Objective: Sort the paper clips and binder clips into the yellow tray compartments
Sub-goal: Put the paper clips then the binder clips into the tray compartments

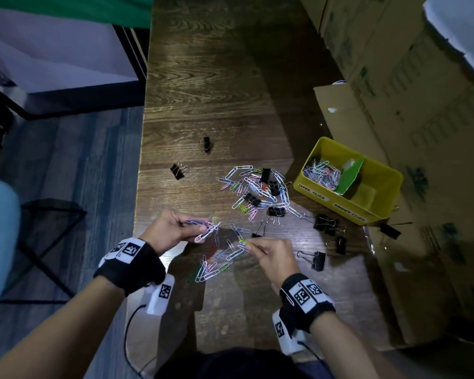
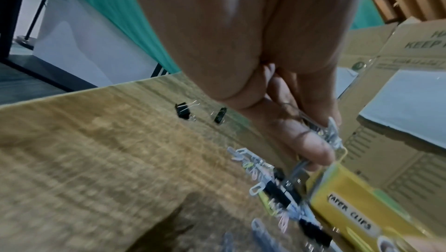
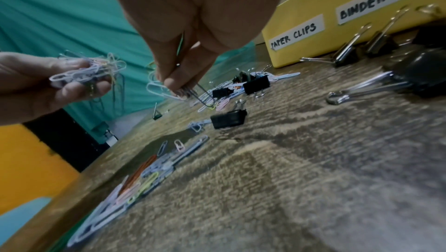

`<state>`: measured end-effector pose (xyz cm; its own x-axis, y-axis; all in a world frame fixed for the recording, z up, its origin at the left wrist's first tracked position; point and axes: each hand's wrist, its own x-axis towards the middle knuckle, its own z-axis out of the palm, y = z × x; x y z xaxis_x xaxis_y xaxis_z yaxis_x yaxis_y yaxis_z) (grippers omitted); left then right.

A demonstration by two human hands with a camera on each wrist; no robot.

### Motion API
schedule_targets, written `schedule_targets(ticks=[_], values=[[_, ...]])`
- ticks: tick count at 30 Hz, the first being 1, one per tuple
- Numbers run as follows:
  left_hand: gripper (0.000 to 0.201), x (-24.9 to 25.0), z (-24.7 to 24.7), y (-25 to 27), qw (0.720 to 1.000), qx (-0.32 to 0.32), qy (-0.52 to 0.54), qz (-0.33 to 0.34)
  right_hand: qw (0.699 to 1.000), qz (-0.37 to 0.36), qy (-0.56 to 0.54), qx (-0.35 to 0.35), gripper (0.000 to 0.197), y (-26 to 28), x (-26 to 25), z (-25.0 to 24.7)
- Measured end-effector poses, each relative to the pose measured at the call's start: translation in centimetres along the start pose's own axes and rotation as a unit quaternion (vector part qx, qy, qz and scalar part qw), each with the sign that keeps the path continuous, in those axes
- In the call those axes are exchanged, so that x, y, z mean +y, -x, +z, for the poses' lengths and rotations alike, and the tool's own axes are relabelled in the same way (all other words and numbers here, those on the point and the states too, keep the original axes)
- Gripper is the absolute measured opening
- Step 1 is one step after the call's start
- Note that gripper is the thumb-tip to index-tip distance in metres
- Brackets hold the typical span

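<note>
Cardboard boxes (image 1: 411,86) line the right of the dark wooden table (image 1: 203,77). The yellow tray (image 1: 378,212) sits right, its long side running near-right. The left hand (image 1: 173,228) holds a bunch of paper clips (image 1: 207,231); the right hand (image 1: 271,258) pinches a few clips (image 3: 183,92) over the scattered pile.

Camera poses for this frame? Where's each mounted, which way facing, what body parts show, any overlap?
Head: on the head, looking down at the table; both forearms, left hand, right hand.
Left wrist: along the left hand toward the yellow tray; palm, fingers.
Right wrist: along the right hand at paper clips; both hands.
Shared: tray's PAPER CLIPS label.
</note>
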<state>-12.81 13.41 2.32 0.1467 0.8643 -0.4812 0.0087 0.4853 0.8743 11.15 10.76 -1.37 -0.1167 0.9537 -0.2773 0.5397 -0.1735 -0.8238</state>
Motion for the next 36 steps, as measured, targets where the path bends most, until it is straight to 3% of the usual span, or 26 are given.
schedule_targets(ticks=[3, 7, 9, 12, 14, 18, 20, 23, 25, 27, 29, 31, 32, 34, 36], values=[[0.022, 2.9, 1.0, -0.5, 1.000, -0.015, 0.006, 0.026, 0.997, 0.021, -0.072, -0.002, 0.015, 0.8, -0.6, -2.2], [0.054, 7.1, 3.7, -2.4, 0.997, -0.040, 0.009, 0.073, 0.973, 0.027, -0.226, 0.032, 0.023, 1.8, -2.1, -5.9], [0.050, 9.5, 5.9, -3.8, 0.994, -0.066, 0.029, 0.083, 0.961, 0.013, -0.269, 0.066, 0.024, 2.1, -2.8, -8.0], [0.024, 12.7, 9.9, -6.5, 0.990, -0.105, 0.040, 0.091, 0.943, -0.005, -0.316, 0.105, 0.022, 2.0, -3.5, -11.5], [0.019, 14.0, 12.7, -8.7, 0.989, -0.116, 0.035, 0.087, 0.936, -0.018, -0.326, 0.129, 0.020, 1.5, -4.0, -13.8], [0.018, 13.7, 17.6, -14.4, 0.990, -0.101, -0.074, 0.071, 0.930, -0.044, -0.327, 0.163, 0.021, -0.6, -4.6, -17.8], [0.017, 12.6, 19.5, -16.9, 0.969, -0.097, -0.212, 0.086, 0.929, -0.048, -0.324, 0.173, 0.019, -2.1, -4.7, -19.3], [0.017, 10.8, 21.7, -18.9, 0.904, -0.099, -0.404, 0.102, 0.939, -0.032, -0.279, 0.201, 0.024, -5.2, -4.1, -20.9], [0.023, 10.1, 22.4, -19.3, 0.874, -0.105, -0.464, 0.094, 0.942, 0.001, -0.268, 0.201, 0.025, -7.6, -2.9, -21.4], [0.028, 9.9, 22.4, -19.2, 0.865, -0.103, -0.481, 0.100, 0.951, 0.050, -0.228, 0.204, 0.024, -9.7, -1.8, -21.7], [0.024, 9.9, 21.7, -18.7, 0.890, -0.076, -0.434, 0.118, 0.971, 0.084, -0.086, 0.205, 0.025, -11.2, -0.6, -21.8], [0.017, 9.9, 20.5, -17.8, 0.958, -0.040, -0.265, 0.103, 0.980, 0.085, 0.028, 0.179, 0.023, -12.4, 0.1, -21.6], [0.015, 9.8, 19.6, -17.1, 0.979, -0.022, -0.180, 0.091, 0.983, 0.080, 0.068, 0.152, 0.021, -13.0, 0.4, -21.3], [0.015, 9.3, 17.0, -16.1, 0.991, 0.022, -0.116, 0.070, 0.982, 0.067, 0.156, 0.081, 0.018, -14.0, 0.8, -20.4], [0.015, 8.3, 13.5, -15.2, 0.987, 0.060, -0.145, 0.043, 0.974, 0.052, 0.218, 0.023, 0.021, -14.5, 0.8, -19.6]])
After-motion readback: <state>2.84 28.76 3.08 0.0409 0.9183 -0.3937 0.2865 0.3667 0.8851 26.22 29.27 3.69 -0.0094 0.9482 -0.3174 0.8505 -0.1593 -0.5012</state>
